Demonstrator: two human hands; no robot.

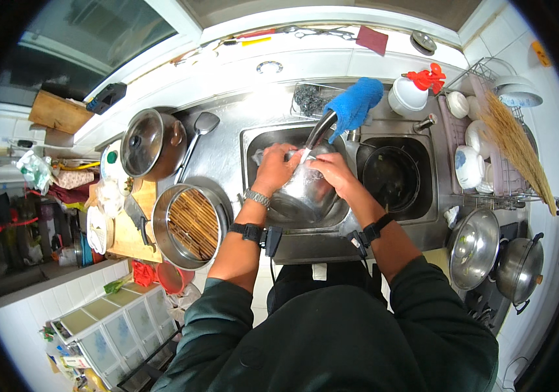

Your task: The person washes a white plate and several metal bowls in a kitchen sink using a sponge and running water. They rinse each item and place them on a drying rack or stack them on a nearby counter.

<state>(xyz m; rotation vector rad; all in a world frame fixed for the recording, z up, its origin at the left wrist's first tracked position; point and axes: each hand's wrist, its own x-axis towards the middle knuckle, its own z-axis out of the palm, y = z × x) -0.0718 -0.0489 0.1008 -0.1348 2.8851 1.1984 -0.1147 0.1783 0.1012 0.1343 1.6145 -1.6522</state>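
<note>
In the left basin (255, 208) of a steel double sink, a shiny round metal vessel (304, 188), apparently a bowl, sits tilted under running water. My left hand (275, 169) grips its far left edge, fingers over the rim. On the other side of the stream, my right hand (332, 170) holds the far right edge. Water falls between both hands from a curved faucet (319, 130), which has a blue cloth (355, 105) wrapped around its top. The fingertips are partly hidden by splashing water and glare.
In the right basin stands a dark round pan or strainer (389, 177). Left are a steamer pot (159, 230), a lidded pot (179, 147), a spatula (194, 139) and a cleaver (135, 210) on a cutting board (127, 240). Right are a dish rack (448, 142) and a steel bowl (475, 250).
</note>
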